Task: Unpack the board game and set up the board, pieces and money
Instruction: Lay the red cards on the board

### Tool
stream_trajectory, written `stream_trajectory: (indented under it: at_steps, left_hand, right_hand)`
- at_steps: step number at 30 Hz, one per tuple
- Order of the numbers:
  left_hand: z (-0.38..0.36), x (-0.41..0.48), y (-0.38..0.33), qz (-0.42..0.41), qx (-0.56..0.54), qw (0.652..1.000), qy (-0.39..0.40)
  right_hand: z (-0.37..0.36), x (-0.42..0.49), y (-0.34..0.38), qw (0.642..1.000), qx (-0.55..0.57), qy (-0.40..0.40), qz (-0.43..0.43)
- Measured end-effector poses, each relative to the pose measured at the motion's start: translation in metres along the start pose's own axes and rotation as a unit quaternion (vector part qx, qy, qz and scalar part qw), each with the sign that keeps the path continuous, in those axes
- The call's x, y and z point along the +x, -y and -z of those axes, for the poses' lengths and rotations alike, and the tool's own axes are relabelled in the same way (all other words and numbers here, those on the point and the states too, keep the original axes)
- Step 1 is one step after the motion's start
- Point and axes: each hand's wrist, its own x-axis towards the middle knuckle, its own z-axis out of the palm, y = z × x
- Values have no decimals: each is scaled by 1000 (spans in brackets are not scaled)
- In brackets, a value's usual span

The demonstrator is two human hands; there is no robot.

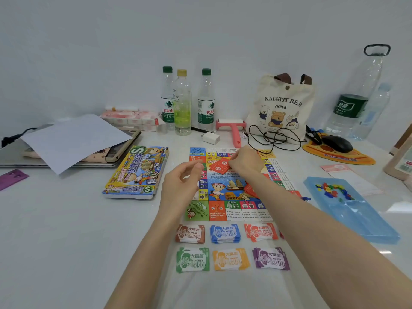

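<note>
On the table (pixel 66 230), the board (pixel 231 192) lies flat, with six money stacks (pixel 225 234) in two rows just below it. The right grip (pixel 245 161) pinches a red card stack (pixel 219 167) over the board's upper part. The left grip (pixel 185 177) hovers beside it, loosely curled and holding nothing.

The smooth white tabletop (pixel 66 230) shines glossy. The colourful square paper game board (pixel 236 214) looks matt, the cream tote bag (pixel 278 97) is cloth, the blue rectangular tray (pixel 361 221) translucent plastic.
</note>
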Motion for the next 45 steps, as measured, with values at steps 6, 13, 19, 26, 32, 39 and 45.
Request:
stream_trajectory:
  at_steps: [6,13,19,26,32,39,45]
  left_hand:
    - [-1,0,0,-3,11,1000,0]
    - [2,-1,-1,1,0,1000,-5]
    - [1,-1,-2,-2,1,1000,-11]
    - [2,-1,-2,-8,1,1000,-6]
    - [2,0,0,-5,0,1000,-11]
    - [2,-1,-2,-3,-1,1000,-8]
    - [0,-3,-2,-4,17,1000,-7]
  right_hand:
    - [4,-6,-3,996,55,-14,64]
    - [27,-1,-5,961,-20,114,253]
    - [35,-9,6,915,-210,165,301]
    - [32,-10,16,887,-293,147,326]
    - [30,-9,17,887,-290,146,328]
    - [31,-11,17,896,-270,160,314]
    - [47,-21,12,919,-206,131,308]
